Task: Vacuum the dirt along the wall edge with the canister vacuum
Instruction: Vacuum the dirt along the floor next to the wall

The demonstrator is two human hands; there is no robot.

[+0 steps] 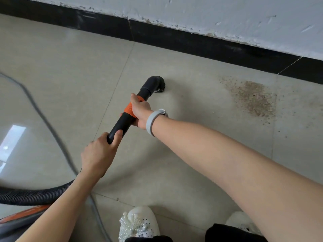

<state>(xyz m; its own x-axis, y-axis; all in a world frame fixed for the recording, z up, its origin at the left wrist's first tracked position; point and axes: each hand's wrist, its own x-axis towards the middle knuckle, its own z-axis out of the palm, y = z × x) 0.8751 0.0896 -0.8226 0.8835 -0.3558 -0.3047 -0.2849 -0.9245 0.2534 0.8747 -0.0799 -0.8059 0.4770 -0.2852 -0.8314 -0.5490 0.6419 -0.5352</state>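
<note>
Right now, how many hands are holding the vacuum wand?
2. The right hand grips the wand at its orange band, nearer the brush head. The left hand grips the wand's rear end, near the hose.

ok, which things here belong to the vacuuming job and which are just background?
In the job:
black vacuum wand with orange band
round brush nozzle
brown dirt patch
black ribbed hose
orange canister
left hand and right hand, both gripping the wand

Background:
grey cable
black skirting
white shoes
grey wristband
</note>
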